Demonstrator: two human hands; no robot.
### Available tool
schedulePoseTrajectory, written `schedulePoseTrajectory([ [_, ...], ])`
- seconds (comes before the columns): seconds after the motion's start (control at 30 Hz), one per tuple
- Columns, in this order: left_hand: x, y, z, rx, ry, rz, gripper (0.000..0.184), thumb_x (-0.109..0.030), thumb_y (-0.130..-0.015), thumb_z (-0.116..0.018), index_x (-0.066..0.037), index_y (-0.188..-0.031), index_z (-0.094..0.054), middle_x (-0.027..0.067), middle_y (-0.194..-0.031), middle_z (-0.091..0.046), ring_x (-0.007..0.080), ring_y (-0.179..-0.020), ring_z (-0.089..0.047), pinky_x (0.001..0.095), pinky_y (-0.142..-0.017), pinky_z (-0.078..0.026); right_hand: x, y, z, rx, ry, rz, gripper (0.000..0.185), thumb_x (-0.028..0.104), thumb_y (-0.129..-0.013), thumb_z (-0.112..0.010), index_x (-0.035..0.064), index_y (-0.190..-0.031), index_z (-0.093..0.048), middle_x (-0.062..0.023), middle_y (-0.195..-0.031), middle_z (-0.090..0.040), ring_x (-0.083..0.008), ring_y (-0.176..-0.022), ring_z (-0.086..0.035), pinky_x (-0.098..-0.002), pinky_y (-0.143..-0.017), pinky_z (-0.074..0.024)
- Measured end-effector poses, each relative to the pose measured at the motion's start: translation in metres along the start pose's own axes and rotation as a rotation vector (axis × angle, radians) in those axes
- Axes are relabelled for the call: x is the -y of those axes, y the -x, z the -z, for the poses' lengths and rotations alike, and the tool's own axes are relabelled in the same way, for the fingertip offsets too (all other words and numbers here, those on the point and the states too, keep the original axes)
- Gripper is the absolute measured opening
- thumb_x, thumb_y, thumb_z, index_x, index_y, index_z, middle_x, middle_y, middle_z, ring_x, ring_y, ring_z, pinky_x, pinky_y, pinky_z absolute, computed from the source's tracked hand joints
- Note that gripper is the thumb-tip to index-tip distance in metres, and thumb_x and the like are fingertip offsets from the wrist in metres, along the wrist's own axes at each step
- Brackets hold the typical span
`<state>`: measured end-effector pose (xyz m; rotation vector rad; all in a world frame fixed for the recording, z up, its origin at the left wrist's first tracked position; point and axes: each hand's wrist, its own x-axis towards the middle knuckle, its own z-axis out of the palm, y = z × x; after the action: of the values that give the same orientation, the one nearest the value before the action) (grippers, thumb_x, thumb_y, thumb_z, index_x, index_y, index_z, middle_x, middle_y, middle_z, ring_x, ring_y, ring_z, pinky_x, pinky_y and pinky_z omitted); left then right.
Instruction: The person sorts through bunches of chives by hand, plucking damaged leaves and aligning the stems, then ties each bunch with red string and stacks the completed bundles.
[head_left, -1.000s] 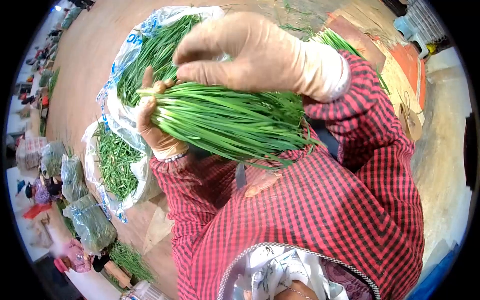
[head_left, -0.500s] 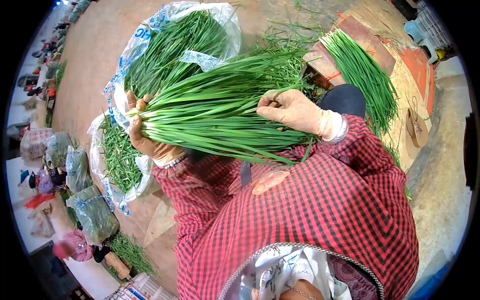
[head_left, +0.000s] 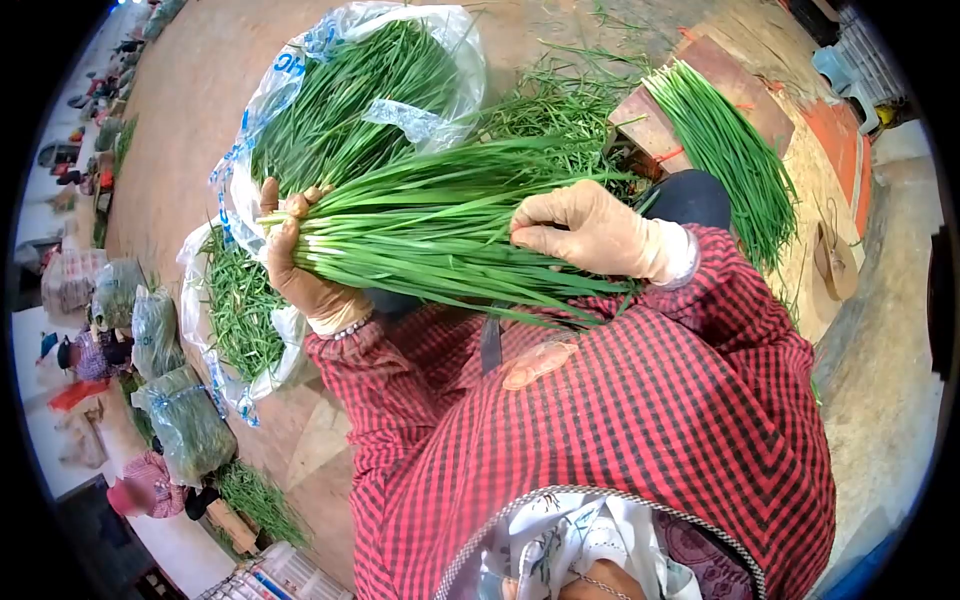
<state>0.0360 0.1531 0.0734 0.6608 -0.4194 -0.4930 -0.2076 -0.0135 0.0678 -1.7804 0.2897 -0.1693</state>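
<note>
My left hand (head_left: 312, 285), in a thin tan glove, is wrapped round the pale stem ends of a bunch of garlic chives (head_left: 430, 225). The long green leaves fan out to the right across my lap. Over the middle of the leaves is my gloved right hand (head_left: 585, 230), thumb and fingers pinched together. Whether a leaf is caught in that pinch, I cannot make out. A neat second bunch of chives (head_left: 725, 150) lies on a brown board (head_left: 740, 75) to the right, stems pointing away from me.
An open plastic bag (head_left: 465, 50) filled with chives stands ahead on the left. A smaller bag (head_left: 195, 335) beside it holds loose green trimmings. More scraps (head_left: 545, 95) litter the floor near the board. Packed bags (head_left: 185, 430) and a seated person (head_left: 150, 485) are at far left.
The leaf tips have swung down and nearer to me, and the bunch looks narrower. My right hand stays pinched in nearly the same place, with its back turned up more.
</note>
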Motion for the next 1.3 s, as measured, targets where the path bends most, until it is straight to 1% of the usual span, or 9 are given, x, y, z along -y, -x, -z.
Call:
schedulePoseTrajectory([
  [0.1,-0.001,-0.007,0.009,0.026,-0.155,-0.026,0.056,-0.008,-0.083,-0.055,0.002,-0.135,-0.039,0.0126,-0.093,-0.061,0.0275,-0.099,-0.059,0.0491,-0.099,-0.045,0.008,0.010,0.022,-0.019,0.476,0.131,0.016,0.023,-0.088,-0.060,0.0079,-0.091,-0.064,-0.0155,-0.080,-0.064,-0.0347,-0.075,-0.064,-0.0393,-0.066,-0.0513],
  [0.23,-0.011,-0.014,-0.005,0.038,-0.316,-0.059,0.054,-0.003,-0.082,-0.058,0.006,-0.133,-0.043,0.0134,-0.094,-0.063,0.0285,-0.095,-0.061,0.0448,-0.096,-0.047,-0.020,0.016,0.066,0.012,0.850,-0.104,0.056,0.048,-0.082,-0.065,0.0084,-0.122,-0.058,-0.0174,-0.109,-0.067,-0.0353,-0.098,-0.065,-0.0425,-0.085,-0.0517],
  [0.33,-0.003,-0.009,-0.047,0.221,-0.495,-0.046,0.058,0.000,-0.081,-0.059,0.008,-0.135,-0.041,0.0131,-0.094,-0.063,0.0249,-0.095,-0.060,0.0407,-0.097,-0.046,0.010,-0.002,0.065,-0.049,0.484,0.072,0.105,0.064,-0.079,-0.065,-0.0028,-0.149,-0.024,-0.0292,-0.150,-0.032,-0.0391,-0.139,-0.033,-0.0408,-0.115,-0.0273],
  [0.53,0.043,0.019,-0.149,0.371,-0.378,0.180,0.084,-0.005,-0.076,-0.072,-0.001,-0.148,-0.029,0.0111,-0.108,-0.062,0.0210,-0.105,-0.058,0.0320,-0.100,-0.043,0.022,-0.048,0.003,-0.312,0.108,0.704,0.128,0.044,-0.058,-0.088,-0.0025,-0.149,-0.011,-0.0260,-0.140,-0.037,-0.0388,-0.129,-0.041,-0.0421,-0.111,-0.0310],
  [0.63,0.074,0.017,-0.174,0.496,-0.141,0.164,0.103,-0.025,-0.071,-0.082,-0.008,-0.152,-0.021,0.0201,-0.143,-0.040,0.0301,-0.130,-0.044,0.0408,-0.111,-0.036,0.012,-0.036,0.015,-0.404,-0.092,0.573,0.128,0.038,-0.056,-0.090,0.0005,-0.150,-0.012,-0.0227,-0.141,-0.036,-0.0351,-0.129,-0.042,-0.0428,-0.111,-0.0330],
  [0.77,0.126,0.009,-0.212,0.511,-0.053,0.212,0.078,-0.058,-0.093,-0.040,-0.007,-0.151,-0.025,0.0172,-0.151,-0.032,0.0327,-0.138,-0.033,0.0458,-0.113,-0.030,0.001,-0.011,0.054,-0.518,-0.554,0.481,0.112,0.017,-0.063,-0.086,0.0065,-0.151,-0.016,-0.0137,-0.140,-0.041,-0.0262,-0.128,-0.044,-0.0383,-0.109,-0.0381],
  [0.87,0.155,0.007,-0.226,0.513,0.087,0.325,0.068,-0.047,-0.096,-0.047,-0.003,-0.147,-0.035,0.0189,-0.146,-0.041,0.0307,-0.136,-0.039,0.0447,-0.114,-0.027,-0.008,0.016,0.088,-0.666,-0.792,0.441,0.070,0.010,-0.069,-0.077,0.0074,-0.134,-0.051,-0.0065,-0.122,-0.060,-0.0201,-0.109,-0.060,-0.0365,-0.095,-0.0520],
  [1.0,0.158,-0.006,-0.216,0.412,-0.027,0.414,0.054,-0.034,-0.097,-0.053,0.001,-0.137,-0.046,0.0191,-0.138,-0.050,0.0311,-0.132,-0.045,0.0447,-0.108,-0.039,-0.018,0.077,0.162,-0.918,-0.708,0.324,0.044,0.026,-0.082,-0.063,0.0022,-0.119,-0.059,-0.0093,-0.098,-0.066,-0.0233,-0.090,-0.067,-0.0368,-0.085,-0.0572],
  [1.3,0.169,-0.012,-0.080,0.098,0.103,0.650,0.042,-0.016,-0.097,-0.052,0.000,-0.136,-0.048,0.0111,-0.117,-0.065,0.0213,-0.099,-0.066,0.0352,-0.089,-0.054,-0.041,0.167,0.206,-1.248,-0.932,0.716,0.059,0.036,-0.084,-0.063,-0.0059,-0.124,-0.054,-0.0151,-0.109,-0.061,-0.0263,-0.104,-0.057,-0.0418,-0.096,-0.0471],
])
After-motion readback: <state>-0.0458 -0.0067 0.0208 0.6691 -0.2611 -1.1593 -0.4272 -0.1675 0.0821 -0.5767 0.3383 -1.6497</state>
